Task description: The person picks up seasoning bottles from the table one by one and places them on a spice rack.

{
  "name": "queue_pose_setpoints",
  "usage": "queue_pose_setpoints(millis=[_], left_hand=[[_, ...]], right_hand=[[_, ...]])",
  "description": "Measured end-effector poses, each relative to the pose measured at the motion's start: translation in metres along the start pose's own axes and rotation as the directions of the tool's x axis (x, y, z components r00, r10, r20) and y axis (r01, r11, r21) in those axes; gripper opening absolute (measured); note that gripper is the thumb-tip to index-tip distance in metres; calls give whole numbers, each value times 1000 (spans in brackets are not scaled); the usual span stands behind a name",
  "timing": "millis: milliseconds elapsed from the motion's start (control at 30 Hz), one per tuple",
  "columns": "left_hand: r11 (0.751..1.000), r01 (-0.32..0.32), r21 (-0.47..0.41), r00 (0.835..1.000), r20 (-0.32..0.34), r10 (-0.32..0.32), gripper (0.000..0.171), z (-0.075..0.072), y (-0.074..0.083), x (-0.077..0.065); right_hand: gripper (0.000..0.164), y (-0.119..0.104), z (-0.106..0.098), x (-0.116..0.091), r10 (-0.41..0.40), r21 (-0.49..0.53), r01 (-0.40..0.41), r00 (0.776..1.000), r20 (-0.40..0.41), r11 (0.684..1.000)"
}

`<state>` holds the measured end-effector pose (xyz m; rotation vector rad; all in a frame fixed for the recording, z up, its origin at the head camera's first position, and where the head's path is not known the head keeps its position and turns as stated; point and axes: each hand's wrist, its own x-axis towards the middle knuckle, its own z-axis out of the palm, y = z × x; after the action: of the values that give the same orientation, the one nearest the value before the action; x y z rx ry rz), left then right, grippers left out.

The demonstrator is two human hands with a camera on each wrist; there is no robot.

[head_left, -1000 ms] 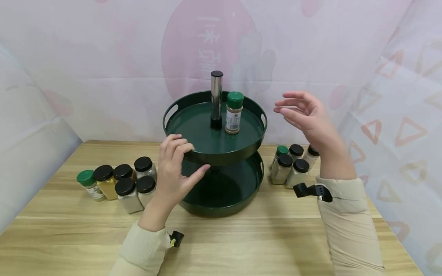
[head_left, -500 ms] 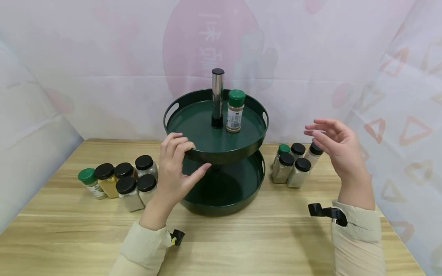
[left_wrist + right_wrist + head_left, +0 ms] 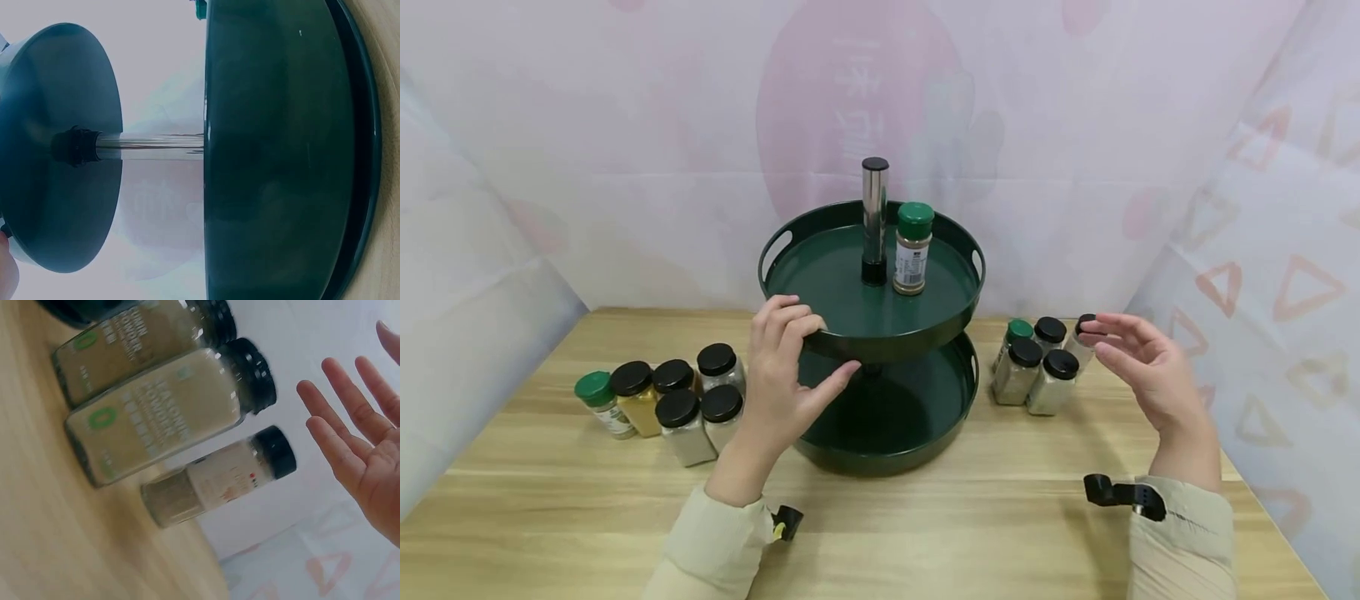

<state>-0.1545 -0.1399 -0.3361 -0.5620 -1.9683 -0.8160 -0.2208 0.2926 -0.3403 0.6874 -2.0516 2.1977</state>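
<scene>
In the head view a dark green two-tier round tray (image 3: 880,321) stands mid-table on a metal post (image 3: 876,212). My left hand (image 3: 780,375) holds the near left rim of its upper tier, fingers over the edge and thumb below. A green-capped spice jar (image 3: 912,265) stands upright on that tier, right of the post. My right hand (image 3: 1150,379), with nothing in it, is raised beside the right-hand jars. Its fingertips overlap a slim black-capped jar (image 3: 1078,352) in the head view. The right wrist view shows spread fingers apart from that slim jar (image 3: 219,478).
Several jars (image 3: 688,433) with black caps and one green-capped jar (image 3: 606,408) stand at the table's left. To the right are square black-capped jars (image 3: 1051,392) and another green-capped jar (image 3: 1011,337). A printed cloth backdrop (image 3: 685,208) rises behind the wooden table (image 3: 910,533).
My right hand has come away from the upper tier, moving right and down to the right-hand jars. My left hand stays on the rim. The jar on the upper tier stays put.
</scene>
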Motion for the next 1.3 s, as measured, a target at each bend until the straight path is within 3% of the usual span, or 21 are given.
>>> queue_pose_setpoints(millis=[333,767,1000,1300], left_hand=[[1000,1,4,1000,8,-1,59,0,1,-1],[1000,5,-7,1000,3,-5,57,0,0,-1],[1000,11,-4,1000,2,-11,58,0,0,-2],[1000,4,-6,1000,-5,-4,57,1,1,-1]], right_hand=[[42,33,-13,-8,98,-127,-85,990,99,988],[52,54,-14,-10,286,-265,-255,955,83,930],[51,66,-13,-10,276,-206,-242,949,152,948],[62,75,-9,-8,276,-279,-220,945,177,935]])
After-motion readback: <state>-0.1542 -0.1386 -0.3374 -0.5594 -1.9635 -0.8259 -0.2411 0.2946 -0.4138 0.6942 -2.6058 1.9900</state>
